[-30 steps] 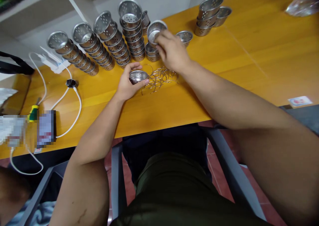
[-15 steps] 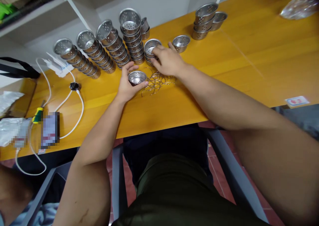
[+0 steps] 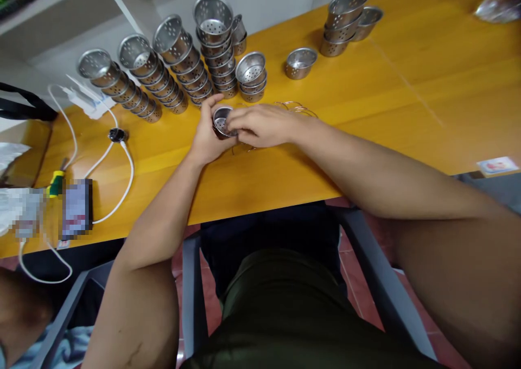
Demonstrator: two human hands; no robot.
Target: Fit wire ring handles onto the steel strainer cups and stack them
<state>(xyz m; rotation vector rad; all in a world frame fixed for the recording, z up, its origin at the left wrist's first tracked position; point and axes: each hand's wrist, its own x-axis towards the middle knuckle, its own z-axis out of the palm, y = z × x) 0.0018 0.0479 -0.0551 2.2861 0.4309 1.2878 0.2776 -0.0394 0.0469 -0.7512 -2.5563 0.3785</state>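
While left hand (image 3: 204,137) and right hand (image 3: 260,126) clasp one strainer cup (image 3: 221,121) | four tall stacks (image 3: 181,59) behind — one lone cup (image 3: 300,63)

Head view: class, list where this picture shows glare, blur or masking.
Head view: glare flares on the stacked metal cups; pixelated patches mask items at the left edge; the plastic bag in the top right corner is smeared; the left hand, holding a small cup, and the right hand look sharp.

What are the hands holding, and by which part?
The left hand grips a small perforated metal cup around its side wall. The right hand touches the cup's rim with its fingertips; whether they pinch anything there cannot be told.
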